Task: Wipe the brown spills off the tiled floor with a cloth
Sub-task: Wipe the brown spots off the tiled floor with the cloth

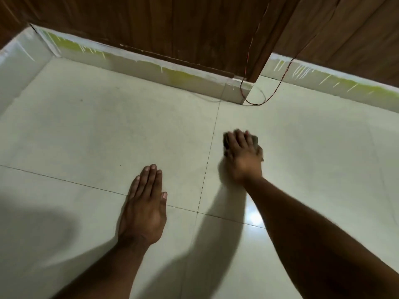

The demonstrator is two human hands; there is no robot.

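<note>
- The left hand (143, 210) lies flat on the tiled floor (103, 134), palm down, fingers straight and together, gripping nothing.
- A grout line runs under that hand, and another crosses it just to its right.
- Shadows of both arms fall across the near tiles, with a bright glare patch beside the right forearm.
- The right hand (243, 156) is farther out and blurred, pressed palm down on a dark cloth (254, 140), its fingers spread over the top of it; the cloth peeks out on both sides of the fingers.
- The cloth sits on the tile just right of the long grout line; no brown spill can be made out around it.
- Bare tile stretches wide to the left and right of both hands.
- Beyond, a white baseboard (138, 65) smeared with yellow-green paint edges the floor.
- A thin red wire (255, 104) loops onto the floor at the baseboard corner.
- Dark wood panels (194, 29) rise above the baseboard.
</note>
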